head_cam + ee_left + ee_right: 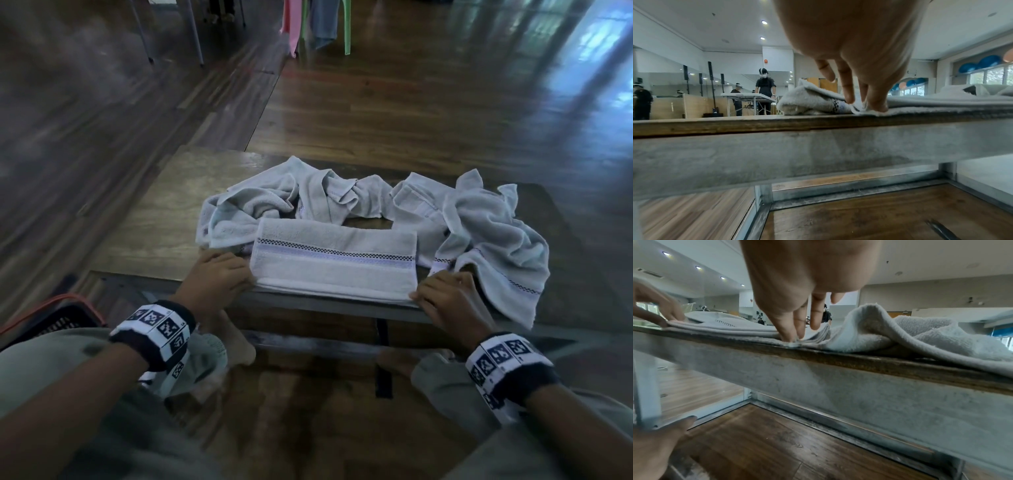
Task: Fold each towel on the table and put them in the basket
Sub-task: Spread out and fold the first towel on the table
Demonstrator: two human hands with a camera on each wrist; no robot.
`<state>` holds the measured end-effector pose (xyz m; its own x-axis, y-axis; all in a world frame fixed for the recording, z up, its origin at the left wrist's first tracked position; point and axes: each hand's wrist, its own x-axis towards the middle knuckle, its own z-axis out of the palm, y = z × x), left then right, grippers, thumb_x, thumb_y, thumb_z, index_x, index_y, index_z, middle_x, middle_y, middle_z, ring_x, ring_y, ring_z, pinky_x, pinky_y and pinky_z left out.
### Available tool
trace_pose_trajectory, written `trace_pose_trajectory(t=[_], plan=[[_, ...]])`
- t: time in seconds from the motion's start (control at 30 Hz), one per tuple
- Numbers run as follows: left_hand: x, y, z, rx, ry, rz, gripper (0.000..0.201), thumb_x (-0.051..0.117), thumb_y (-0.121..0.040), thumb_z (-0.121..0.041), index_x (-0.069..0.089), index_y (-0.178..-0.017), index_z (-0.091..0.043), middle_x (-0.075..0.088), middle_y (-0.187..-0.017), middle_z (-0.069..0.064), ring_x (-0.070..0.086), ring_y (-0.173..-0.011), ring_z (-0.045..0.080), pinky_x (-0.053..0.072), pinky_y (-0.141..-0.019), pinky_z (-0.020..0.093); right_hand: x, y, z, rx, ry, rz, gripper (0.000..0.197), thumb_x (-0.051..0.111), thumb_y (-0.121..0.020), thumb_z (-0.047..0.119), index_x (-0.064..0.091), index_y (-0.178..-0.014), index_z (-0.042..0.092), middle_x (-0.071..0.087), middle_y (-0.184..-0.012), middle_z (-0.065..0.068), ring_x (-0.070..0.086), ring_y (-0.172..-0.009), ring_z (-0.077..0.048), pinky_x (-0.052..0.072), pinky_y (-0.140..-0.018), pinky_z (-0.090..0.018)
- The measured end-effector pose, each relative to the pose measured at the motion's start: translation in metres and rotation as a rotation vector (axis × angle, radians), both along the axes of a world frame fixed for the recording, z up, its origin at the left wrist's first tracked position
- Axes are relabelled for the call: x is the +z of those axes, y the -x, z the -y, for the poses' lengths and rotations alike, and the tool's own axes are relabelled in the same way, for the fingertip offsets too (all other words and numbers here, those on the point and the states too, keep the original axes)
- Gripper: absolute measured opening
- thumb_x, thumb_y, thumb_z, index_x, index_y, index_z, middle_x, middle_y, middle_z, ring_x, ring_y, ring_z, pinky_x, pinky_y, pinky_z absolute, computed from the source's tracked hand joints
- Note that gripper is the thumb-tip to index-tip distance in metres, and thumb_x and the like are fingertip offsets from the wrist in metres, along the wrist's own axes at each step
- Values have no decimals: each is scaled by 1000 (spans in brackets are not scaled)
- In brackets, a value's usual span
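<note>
Both hands pinch the near corners of the folded towel (334, 262): left hand (219, 279) at its left corner, right hand (445, 301) at its right. It lies flat along the bench (144, 240) front edge, crumpled towels (479, 222) behind; basket (51, 317) at left on the floor.

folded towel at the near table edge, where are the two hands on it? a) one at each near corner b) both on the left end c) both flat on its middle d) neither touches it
a: the left hand holds the near left corner of the folded towel and the right hand the near right corner, at the table edge.
</note>
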<state>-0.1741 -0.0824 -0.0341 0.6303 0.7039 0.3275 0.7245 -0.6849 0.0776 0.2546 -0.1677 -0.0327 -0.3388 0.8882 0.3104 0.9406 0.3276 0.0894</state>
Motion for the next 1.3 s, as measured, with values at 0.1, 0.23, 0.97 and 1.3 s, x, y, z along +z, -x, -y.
trace_pose_trajectory(t=[0.1,0.23,0.97,1.3], plan=[[-2,1,1,-2,80,-13,23,50,-80,-40,70,-75,-29,69,-82,-15,66,-77,11,30,-76,28,1,0,5,10,93,-6,18,52,-82,36,68,-81,29,66,-84,14,61,-83,-14,29,-75,-33],[-1,-1,-2,-26,84,-116,12,79,-69,-28,71,-78,-29,70,-85,-14,67,-78,10,30,-76,29,5,4,5,22,160,76,28,80,-61,34,66,-83,26,64,-84,11,62,-81,-16,29,-73,-34],[90,4,3,65,577,449,7,68,-82,-25,69,-89,-26,69,-93,-15,63,-86,1,46,-78,12,88,-17,-2,-32,246,-722,12,53,-69,40,59,-71,30,60,-77,12,54,-83,-3,40,-81,-32],[60,-23,-40,122,539,257,6,61,-88,-18,66,-91,-19,69,-88,-3,61,-81,11,41,-68,10,65,-15,-57,-261,494,-340,12,57,-88,26,60,-81,35,63,-91,12,55,-97,-10,28,-96,-38]])
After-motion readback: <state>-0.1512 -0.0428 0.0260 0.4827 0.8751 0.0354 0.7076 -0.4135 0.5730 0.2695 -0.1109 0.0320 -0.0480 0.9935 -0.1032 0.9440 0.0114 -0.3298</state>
